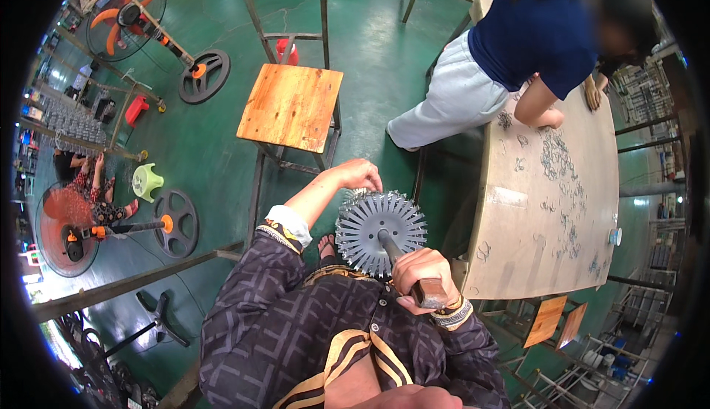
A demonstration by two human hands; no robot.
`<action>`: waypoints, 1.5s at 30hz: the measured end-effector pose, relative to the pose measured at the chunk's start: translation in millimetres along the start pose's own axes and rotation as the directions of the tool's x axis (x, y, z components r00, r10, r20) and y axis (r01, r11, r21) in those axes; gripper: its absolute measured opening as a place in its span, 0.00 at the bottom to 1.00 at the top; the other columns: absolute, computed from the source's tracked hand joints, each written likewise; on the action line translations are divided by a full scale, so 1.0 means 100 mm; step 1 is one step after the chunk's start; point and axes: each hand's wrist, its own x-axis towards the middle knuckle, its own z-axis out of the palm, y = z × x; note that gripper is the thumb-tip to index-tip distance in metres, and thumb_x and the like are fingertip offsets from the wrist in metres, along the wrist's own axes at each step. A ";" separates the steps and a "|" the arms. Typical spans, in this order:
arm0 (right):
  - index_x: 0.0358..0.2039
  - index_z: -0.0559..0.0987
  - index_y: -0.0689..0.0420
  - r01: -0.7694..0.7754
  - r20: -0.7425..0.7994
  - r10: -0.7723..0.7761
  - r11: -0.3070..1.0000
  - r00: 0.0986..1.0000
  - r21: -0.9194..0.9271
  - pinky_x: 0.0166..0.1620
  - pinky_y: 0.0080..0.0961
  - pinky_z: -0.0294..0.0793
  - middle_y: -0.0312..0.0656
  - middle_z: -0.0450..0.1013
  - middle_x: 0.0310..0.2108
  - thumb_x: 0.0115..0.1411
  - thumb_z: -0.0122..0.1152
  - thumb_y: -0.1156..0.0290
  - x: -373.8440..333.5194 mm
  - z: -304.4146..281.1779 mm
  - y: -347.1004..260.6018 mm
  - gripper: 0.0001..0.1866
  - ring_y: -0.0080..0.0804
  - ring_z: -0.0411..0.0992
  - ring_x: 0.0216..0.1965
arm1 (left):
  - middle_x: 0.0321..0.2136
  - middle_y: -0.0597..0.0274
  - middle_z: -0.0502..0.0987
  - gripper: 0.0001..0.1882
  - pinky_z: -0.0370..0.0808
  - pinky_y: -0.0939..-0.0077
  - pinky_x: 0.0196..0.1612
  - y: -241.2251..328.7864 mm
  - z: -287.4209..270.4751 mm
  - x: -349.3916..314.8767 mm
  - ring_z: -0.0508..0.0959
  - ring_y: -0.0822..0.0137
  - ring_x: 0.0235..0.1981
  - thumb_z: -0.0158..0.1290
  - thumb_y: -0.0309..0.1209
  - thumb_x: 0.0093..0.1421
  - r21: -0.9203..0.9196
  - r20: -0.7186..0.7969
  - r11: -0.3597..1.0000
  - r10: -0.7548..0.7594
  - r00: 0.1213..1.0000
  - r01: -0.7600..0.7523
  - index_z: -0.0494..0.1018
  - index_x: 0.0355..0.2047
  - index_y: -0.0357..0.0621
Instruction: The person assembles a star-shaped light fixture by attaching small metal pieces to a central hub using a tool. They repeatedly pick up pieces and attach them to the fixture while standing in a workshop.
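Note:
A round grey metal disc (364, 225) with radial slots stands in front of my body, small shiny pieces bristling along its rim. From its centre a dark rod (390, 247) runs toward me and ends in a brown block-like end (430, 293). My right hand (423, 271) is wrapped round this rod near that end. At the disc's far rim, my left hand (358, 175) has its fingers bent down and pressed together. Whatever lies between those fingertips is too small to make out. More small metal pieces (353, 195) show just beneath that hand.
On the right stands a table (510, 239) strewn with small wire pieces (560, 159); a co-worker (532, 39) leans over it. A wooden stool (292, 106) stands ahead. Fans (127, 17) and a green stool (147, 181) are at left, beside a metal rail (140, 285).

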 end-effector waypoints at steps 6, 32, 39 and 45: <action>0.14 0.69 0.57 -0.018 0.034 0.017 0.998 0.999 0.056 0.21 0.30 0.62 0.39 0.65 0.13 0.38 0.66 0.80 0.00 -0.05 0.03 0.12 0.40 0.65 0.15 | 0.33 0.64 0.79 0.14 0.73 0.70 0.39 -0.11 -0.04 0.10 0.78 0.65 0.35 0.59 0.27 0.49 -0.108 0.239 0.994 -0.008 0.971 0.034 0.80 0.38 0.56; 0.15 0.69 0.57 -0.054 -0.015 0.056 0.993 0.998 0.105 0.21 0.32 0.58 0.40 0.64 0.13 0.41 0.68 0.77 -0.06 -0.13 0.00 0.13 0.42 0.63 0.15 | 0.34 0.60 0.79 0.17 0.72 0.68 0.41 -0.11 -0.13 0.52 0.78 0.62 0.38 0.61 0.27 0.48 -0.033 0.545 0.993 -0.079 0.834 0.116 0.79 0.40 0.56; 0.15 0.69 0.57 -0.046 0.014 0.045 0.995 0.999 0.084 0.21 0.32 0.59 0.40 0.65 0.14 0.40 0.68 0.76 -0.06 -0.13 0.01 0.13 0.42 0.65 0.16 | 0.32 0.62 0.79 0.14 0.73 0.70 0.38 -0.21 -0.05 0.50 0.78 0.63 0.36 0.62 0.28 0.46 -0.081 0.493 0.990 -0.060 0.868 0.115 0.81 0.36 0.54; 0.15 0.69 0.57 -0.046 0.015 0.045 0.996 0.999 0.075 0.21 0.31 0.61 0.40 0.66 0.14 0.40 0.69 0.77 -0.05 -0.14 0.01 0.13 0.41 0.65 0.16 | 0.28 0.62 0.79 0.13 0.73 0.71 0.36 -0.26 -0.09 0.44 0.78 0.65 0.32 0.61 0.28 0.48 -0.116 0.424 0.992 -0.003 0.906 0.058 0.80 0.36 0.53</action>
